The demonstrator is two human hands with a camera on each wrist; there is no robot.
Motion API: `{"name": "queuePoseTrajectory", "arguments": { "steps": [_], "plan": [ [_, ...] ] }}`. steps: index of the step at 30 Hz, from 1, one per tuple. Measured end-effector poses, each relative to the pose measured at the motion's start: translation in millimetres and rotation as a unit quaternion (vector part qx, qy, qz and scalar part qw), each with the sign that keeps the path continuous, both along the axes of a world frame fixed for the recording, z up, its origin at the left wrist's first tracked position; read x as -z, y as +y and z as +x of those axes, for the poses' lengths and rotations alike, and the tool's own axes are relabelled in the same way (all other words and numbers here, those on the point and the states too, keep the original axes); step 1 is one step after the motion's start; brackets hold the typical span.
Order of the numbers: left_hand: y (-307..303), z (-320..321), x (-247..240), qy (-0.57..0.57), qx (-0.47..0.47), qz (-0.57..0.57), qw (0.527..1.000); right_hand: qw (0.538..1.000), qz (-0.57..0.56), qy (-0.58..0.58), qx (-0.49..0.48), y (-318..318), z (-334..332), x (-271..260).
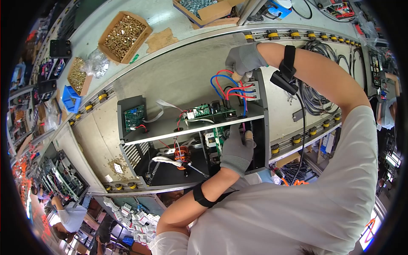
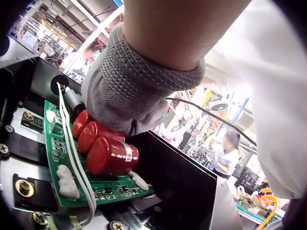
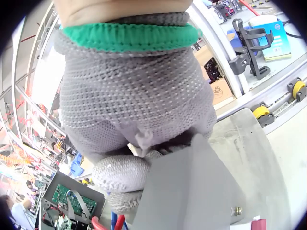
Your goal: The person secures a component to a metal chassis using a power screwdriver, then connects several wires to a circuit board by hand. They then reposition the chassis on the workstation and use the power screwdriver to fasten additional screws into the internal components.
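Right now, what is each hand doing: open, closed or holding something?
Left hand: at the green circuit board, grip cannot be told.
Right hand: grips the edge of the grey metal panel.

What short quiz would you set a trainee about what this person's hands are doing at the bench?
1. True or false: the left hand and the right hand are both bare.
2. The left hand reaches inside the metal case and lies against: A) a hammer; B) red cylinders on a green circuit board; C) a cup.
3. Name the two colours of the wires beside the right hand, which grips the case's top edge.

Key: 1 false, both wear grey gloves; 2 B; 3 red and blue.
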State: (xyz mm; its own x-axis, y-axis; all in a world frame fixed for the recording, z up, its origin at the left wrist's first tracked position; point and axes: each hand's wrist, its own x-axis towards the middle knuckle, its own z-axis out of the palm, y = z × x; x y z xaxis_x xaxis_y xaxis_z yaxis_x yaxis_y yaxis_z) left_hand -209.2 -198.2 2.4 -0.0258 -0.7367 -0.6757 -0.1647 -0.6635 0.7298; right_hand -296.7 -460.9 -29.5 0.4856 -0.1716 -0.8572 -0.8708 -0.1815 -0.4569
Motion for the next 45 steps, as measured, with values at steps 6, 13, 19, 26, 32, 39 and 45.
{"name": "queuePoseTrajectory", "arguments": {
  "steps": [6, 13, 19, 26, 32, 39, 45],
  "plan": [
    [-0.3, 0.7, 0.9, 0.019, -0.006, 0.005, 1.0, 0.997, -0.02, -0.028, 0.069, 3.2, -8.8, 2.2],
    [-0.6, 1.5, -0.4, 0.006, 0.007, -0.003, 1.0, 1.0, 0.018, -0.014, -0.011, -2.8, -1.9, -0.8],
    [-3.0, 1.8, -5.1, -0.004, 0.011, -0.02, 1.0, 0.996, 0.005, -0.02, -0.092, -6.3, 2.2, 15.9],
    [-0.9, 1.8, -3.8, -0.004, 0.011, -0.031, 0.999, 0.993, 0.039, -0.01, -0.113, -7.4, 8.4, 16.7],
    [-1.4, 1.6, -3.1, -0.013, 0.025, -0.025, 0.999, 0.994, 0.066, 0.016, -0.088, -6.0, 13.4, 12.2],
    [-0.9, 1.4, -3.9, -0.028, 0.031, -0.038, 0.998, 0.99, 0.094, -0.029, -0.102, 3.2, 18.8, 18.0],
    [-4.4, 0.7, -10.5, 0.0, -0.019, -0.014, 1.0, 0.965, 0.242, -0.062, -0.08, 3.9, 12.0, 25.8]
  ]
}}
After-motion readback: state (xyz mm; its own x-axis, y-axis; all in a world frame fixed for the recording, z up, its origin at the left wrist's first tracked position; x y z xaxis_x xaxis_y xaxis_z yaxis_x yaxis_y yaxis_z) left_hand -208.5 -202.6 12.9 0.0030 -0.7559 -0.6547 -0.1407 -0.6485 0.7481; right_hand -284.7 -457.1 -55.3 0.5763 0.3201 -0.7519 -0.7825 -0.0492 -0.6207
